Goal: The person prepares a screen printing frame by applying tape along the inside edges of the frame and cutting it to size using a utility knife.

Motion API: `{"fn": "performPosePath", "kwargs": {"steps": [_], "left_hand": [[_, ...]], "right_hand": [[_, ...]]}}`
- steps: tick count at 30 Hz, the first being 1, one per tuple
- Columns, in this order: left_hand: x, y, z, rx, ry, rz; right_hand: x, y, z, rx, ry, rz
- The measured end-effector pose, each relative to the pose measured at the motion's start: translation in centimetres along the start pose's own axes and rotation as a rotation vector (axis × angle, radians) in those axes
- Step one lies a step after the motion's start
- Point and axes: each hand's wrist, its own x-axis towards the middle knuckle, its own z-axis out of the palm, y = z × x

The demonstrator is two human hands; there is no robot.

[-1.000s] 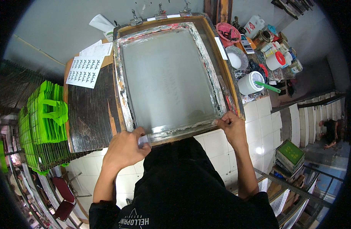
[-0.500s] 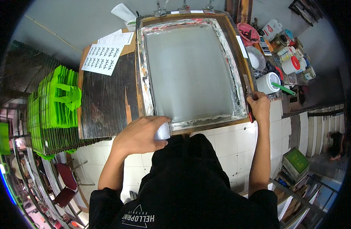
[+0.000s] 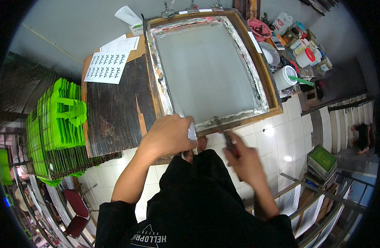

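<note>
A large screen printing frame [image 3: 259, 89] with grey mesh [image 3: 206, 70] lies flat on the table before me; its rim is smeared with white, red and dark paint. At the near left corner, my left hand [image 3: 169, 134] is closed round a roll of clear tape [image 3: 192, 131], mostly hidden by the fingers. My right hand [image 3: 244, 159] is just off the frame's near edge, wrapped round a slim tool [image 3: 230, 144] with dark and red parts. Motion blurs that tool, so its kind is unclear.
Dark wooden boarding [image 3: 119, 111] on the left holds printed sheets [image 3: 107, 66]. Beyond it, bright green bags [image 3: 61, 115] fill a wire rack. At right stand a white tub [image 3: 284, 78] with a green-handled tool, a pink basket [image 3: 259, 29] and several jars. Metal clamps [image 3: 167, 10] line the back.
My right hand has left the frame's right side and swung left and nearer to me, bringing the slim tool along. My left hand has shifted slightly right and up with the tape roll.
</note>
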Motion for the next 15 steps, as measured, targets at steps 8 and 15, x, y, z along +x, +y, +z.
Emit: {"fn": "performPosePath", "kwargs": {"steps": [8,15], "left_hand": [[0.2,0.4,1.0,-0.025,0.116,0.0],[0.4,0.6,1.6,-0.068,0.146,-0.012]], "right_hand": [[0.4,-1.1,6.7,-0.165,0.044,-0.033],[2.0,-0.4,8.3,-0.193,0.024,0.004]]}}
